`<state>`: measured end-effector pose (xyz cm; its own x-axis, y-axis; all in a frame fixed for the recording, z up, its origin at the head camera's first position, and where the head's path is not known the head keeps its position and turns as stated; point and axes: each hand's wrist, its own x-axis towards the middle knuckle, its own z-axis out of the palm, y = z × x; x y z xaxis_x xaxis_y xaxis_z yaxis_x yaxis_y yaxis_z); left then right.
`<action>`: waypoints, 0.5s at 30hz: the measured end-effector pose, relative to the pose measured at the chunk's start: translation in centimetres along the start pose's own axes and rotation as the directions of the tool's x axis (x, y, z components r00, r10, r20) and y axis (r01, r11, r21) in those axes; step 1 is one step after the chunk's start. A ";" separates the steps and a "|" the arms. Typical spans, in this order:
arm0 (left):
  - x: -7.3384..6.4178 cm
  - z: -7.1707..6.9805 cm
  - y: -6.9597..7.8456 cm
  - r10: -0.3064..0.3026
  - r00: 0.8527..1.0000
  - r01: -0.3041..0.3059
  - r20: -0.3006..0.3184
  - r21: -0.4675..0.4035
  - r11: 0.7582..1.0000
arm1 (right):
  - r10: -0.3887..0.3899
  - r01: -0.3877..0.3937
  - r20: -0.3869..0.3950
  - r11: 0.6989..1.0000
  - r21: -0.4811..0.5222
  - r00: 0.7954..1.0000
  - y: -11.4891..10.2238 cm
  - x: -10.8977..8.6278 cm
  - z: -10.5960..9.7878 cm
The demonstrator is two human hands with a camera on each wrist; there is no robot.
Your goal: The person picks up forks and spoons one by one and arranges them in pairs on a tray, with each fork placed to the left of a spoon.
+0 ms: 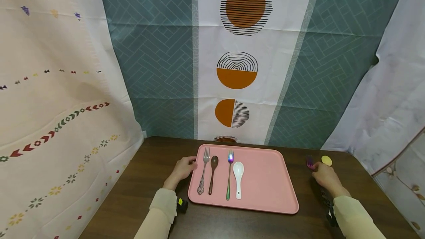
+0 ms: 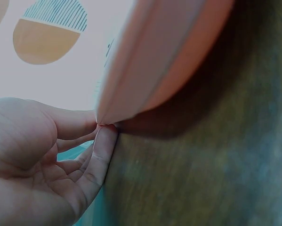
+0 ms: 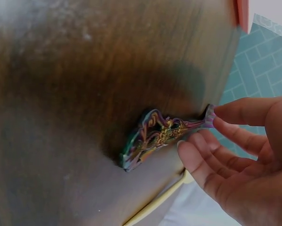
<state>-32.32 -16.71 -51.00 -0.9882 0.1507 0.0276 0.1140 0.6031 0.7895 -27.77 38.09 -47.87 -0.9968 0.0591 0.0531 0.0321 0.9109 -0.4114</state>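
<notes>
My left hand is at the left edge of a pink tray; in the left wrist view, thumb and fingertip pinch the tray's rim. On the tray lie a silver fork, a dark brown spoon, a rainbow-coloured fork and a white spoon, side by side. Right of the tray, my right hand pinches a purple fork at its neck. Its ornate openwork handle lies along the table in the right wrist view.
A yellow spoon lies just beyond my right hand, its handle beside the purple fork. The brown wooden table ends at patterned cloths behind and on both sides.
</notes>
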 end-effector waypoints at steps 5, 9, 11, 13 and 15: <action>-0.1 0.0 0.0 0.002 1.000 -0.002 -0.002 -0.003 1.000 | -0.008 0.008 -0.002 1.000 -0.009 1.000 -0.1 -0.2 0.2; 0.0 0.1 -0.1 0.002 1.000 -0.002 -0.002 -0.002 1.000 | -0.051 0.051 -0.020 0.998 -0.035 0.998 -0.3 -0.3 0.3; 0.0 0.1 -0.1 0.001 1.000 -0.001 -0.002 -0.004 1.000 | -0.077 0.075 -0.031 0.996 -0.054 0.997 -0.3 -0.3 0.4; 0.0 0.1 -0.1 0.002 1.000 -0.002 -0.002 -0.007 1.000 | -0.095 0.092 -0.039 0.993 -0.070 0.995 -0.3 -0.4 0.6; 0.0 0.1 -0.1 0.002 1.000 -0.002 -0.002 -0.005 1.000 | -0.104 0.100 -0.048 0.992 -0.082 0.993 -0.2 -0.3 0.7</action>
<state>-32.33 -16.74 -51.13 -0.9881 0.1508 0.0304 0.1158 0.5991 0.7923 -27.48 37.56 -48.42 -0.9902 -0.0169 0.1389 -0.0621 0.9427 -0.3277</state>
